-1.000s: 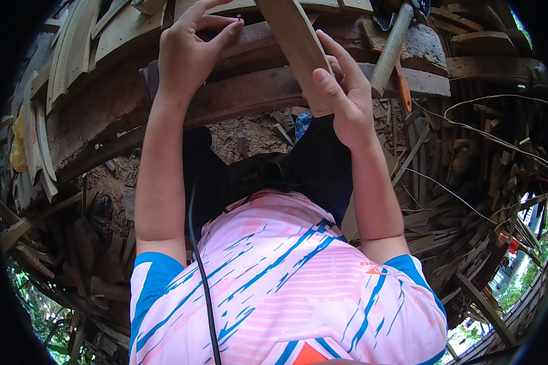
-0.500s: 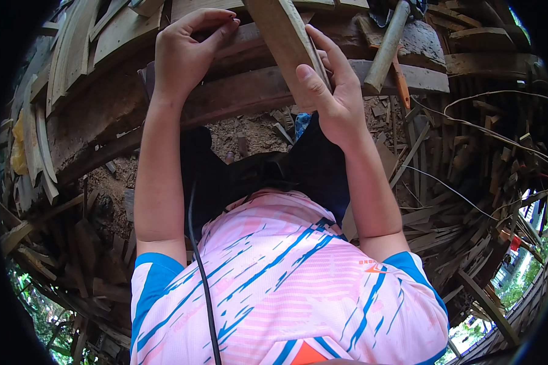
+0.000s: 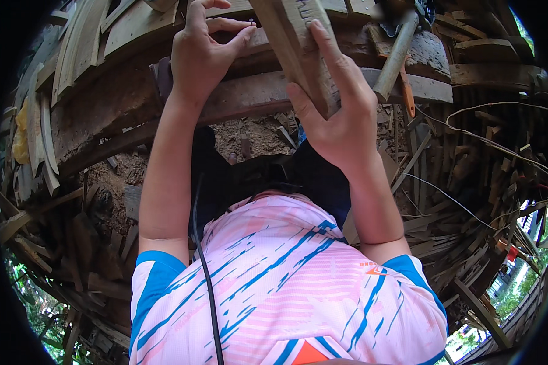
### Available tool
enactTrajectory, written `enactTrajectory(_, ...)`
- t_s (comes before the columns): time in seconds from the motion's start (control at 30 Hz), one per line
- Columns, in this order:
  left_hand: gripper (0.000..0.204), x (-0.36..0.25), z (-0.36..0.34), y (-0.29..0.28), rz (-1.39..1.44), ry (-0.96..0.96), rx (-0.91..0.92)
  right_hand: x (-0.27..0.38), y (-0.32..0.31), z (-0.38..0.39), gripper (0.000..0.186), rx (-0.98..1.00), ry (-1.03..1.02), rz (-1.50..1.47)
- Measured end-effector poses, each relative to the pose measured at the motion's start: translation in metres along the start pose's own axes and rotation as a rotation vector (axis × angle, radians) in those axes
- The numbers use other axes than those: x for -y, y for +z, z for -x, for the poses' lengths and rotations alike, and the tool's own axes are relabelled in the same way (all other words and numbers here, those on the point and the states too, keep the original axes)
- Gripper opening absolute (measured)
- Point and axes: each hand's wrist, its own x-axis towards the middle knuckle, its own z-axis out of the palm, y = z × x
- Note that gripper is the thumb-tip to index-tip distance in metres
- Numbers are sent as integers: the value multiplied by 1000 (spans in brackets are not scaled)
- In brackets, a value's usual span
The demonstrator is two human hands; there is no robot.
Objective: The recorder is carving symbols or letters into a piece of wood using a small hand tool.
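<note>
My right hand [image 3: 346,112] grips the lower end of a wooden board [image 3: 292,48]. The thumb presses its near end, and the index finger lies along its face below some pencil marks. The board slants up past the top edge, where its far end is cut off. Left of it, my left hand [image 3: 208,58] is raised over the beam, thumb and index finger pinched together. A tiny dark thing shows at those fingertips, too small to name; the other fingers are curled loosely.
A thick wooden beam [image 3: 243,97] crosses before my knees. At right lie a tool's round wooden handle [image 3: 397,58] and an orange handle [image 3: 407,94]. Planks [image 3: 82,48] are stacked at left, scrap wood [image 3: 456,158] is heaped at right, and a thin wire [image 3: 450,198] crosses it.
My right hand has turned the board, so its marked face now shows, and the index finger has moved onto that face. My left hand has shifted right and slightly up, still pinching.
</note>
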Motion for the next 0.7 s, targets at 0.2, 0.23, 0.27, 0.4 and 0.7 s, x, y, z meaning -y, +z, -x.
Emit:
enactTrajectory(0.2,53,6,-2,0,9,31,-1,16,-6,-2,76,72,9,81)
enactTrajectory(0.23,53,6,-1,-1,10,21,-2,16,-6,-1,77,219,134,118)
enactTrajectory(0.27,53,8,-2,-1,10,23,-3,15,-6,1,77,218,133,119)
enactTrajectory(0.4,57,8,-4,2,-4,41,0,7,-2,-1,73,-30,-48,48)
enactTrajectory(0.7,57,7,-8,0,-3,9,34,9,-4,-5,70,19,-15,49)
